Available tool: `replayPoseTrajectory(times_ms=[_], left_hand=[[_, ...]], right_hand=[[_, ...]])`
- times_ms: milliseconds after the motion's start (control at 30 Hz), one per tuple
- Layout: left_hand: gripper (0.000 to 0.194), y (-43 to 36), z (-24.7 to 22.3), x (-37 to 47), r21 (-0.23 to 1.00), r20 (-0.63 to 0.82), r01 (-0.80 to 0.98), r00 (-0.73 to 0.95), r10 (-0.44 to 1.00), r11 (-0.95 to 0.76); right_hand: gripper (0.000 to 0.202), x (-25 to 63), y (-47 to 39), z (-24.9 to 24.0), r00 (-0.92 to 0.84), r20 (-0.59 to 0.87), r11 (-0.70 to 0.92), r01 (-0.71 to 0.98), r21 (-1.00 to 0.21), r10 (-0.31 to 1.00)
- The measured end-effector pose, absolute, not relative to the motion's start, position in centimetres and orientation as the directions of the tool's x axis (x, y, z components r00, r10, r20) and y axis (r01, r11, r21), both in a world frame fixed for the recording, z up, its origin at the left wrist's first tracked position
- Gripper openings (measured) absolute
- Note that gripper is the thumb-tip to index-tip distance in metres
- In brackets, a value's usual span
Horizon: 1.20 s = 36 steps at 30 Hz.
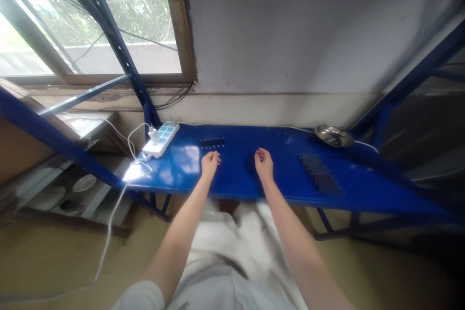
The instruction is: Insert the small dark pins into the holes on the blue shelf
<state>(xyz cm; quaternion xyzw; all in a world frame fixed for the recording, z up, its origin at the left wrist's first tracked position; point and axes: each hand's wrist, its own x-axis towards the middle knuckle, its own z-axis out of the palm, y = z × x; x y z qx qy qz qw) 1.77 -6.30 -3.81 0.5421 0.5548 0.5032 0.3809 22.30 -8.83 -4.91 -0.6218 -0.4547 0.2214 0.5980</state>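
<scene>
Blue shelf [283, 179] under a window: we rest both hands palm-down, fingers flat, holding nothing. Left hand [210, 163] lies just below the dark row of small pieces [212, 143], whose long axis runs left-right; right hand [264, 164] farther.

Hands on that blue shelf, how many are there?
2. The left hand rests palm down near the row of small black pieces; the right hand rests beside it, toward the metal dish. Both are empty.
</scene>
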Motion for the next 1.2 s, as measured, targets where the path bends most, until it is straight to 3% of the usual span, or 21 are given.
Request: replayPoseTrajectory(times_ms=[833,1033,1200], left_hand=[[0.029,-6.1,-3.9,1.7,0.977,0.113,0.196,-0.132,0.985,-0.086],[0.031,-6.0,-4.3,1.6,0.980,0.107,0.179,-0.131,0.986,-0.083],[0.031,-6.0,-4.2,1.7,0.979,0.113,0.184,-0.136,0.984,-0.087]], right_hand=[[0.034,22.4,-8.9,-5.0,0.476,0.272,0.121,0.323,-0.938,0.836],[0.033,21.3,-8.0,-4.1,0.311,0.381,0.207,0.471,-0.858,0.871],[0.031,18.5,-5.1,-3.0,0.141,0.306,0.164,0.602,-0.782,0.942]])
